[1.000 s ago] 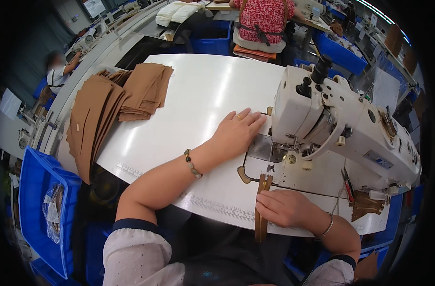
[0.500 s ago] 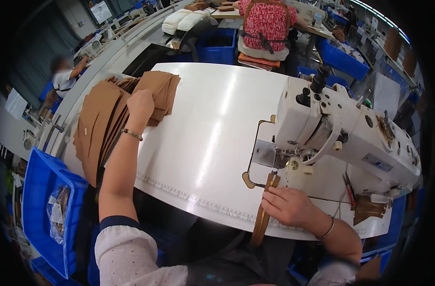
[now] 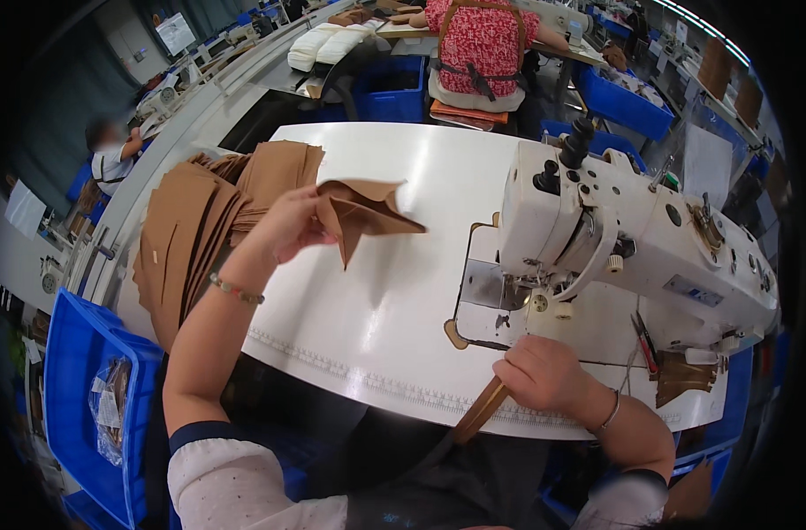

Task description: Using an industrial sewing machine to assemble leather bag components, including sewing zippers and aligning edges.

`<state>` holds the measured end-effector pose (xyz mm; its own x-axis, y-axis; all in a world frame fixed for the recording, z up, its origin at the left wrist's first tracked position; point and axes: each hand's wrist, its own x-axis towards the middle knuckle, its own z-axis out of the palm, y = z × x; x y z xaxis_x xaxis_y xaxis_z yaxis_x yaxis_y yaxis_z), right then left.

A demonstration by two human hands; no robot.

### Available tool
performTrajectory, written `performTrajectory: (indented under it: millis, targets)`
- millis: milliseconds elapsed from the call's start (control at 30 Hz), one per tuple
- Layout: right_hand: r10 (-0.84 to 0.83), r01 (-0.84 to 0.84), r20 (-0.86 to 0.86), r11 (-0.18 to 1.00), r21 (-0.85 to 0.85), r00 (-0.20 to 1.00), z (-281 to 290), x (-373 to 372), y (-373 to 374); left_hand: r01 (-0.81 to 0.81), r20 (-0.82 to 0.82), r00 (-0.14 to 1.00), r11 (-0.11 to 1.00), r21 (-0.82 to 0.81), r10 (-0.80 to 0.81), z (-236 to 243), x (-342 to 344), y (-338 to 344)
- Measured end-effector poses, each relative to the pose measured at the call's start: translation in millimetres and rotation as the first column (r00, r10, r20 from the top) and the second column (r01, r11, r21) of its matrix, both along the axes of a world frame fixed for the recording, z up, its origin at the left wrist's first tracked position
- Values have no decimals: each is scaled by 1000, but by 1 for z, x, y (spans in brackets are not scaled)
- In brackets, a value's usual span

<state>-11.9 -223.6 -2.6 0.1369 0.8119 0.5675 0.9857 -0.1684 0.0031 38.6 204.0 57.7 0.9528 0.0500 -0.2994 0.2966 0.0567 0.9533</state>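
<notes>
Fabric piece (image 3: 363,212) pinched in left hand (image 3: 295,225), above counter (image 3: 421,168) nearer its left edge; right hand (image 3: 543,375) grips brown strip (image 3: 482,410) over near edge, probably preventing slippage.

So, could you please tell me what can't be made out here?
All in the head view:
Upper end of the brown strip: hidden by the right hand.
Layer count in the fanned brown stack: upper pieces cover lower ones.
Contents of the clear bag in the blue bin: too small and blurred.
Head of the co-worker in red: cut off by the upper edge.
</notes>
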Motion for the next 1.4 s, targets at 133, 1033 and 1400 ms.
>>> performTrajectory:
  millis: [133,1033,1400]
  targets:
    - [-42,43,37,999,-8,998,3,-1,-2,236,-328,902,957,-168,-280,-33,-68,-91]
    - [-174,149,-135,973,-178,976,-13,40,-25,-105,312,555,307,946,-771,-62,-48,-184]
    - [-190,179,-94,978,-110,977,-15,42,-21,-167,224,467,164,972,-855,-67,-67,-195]
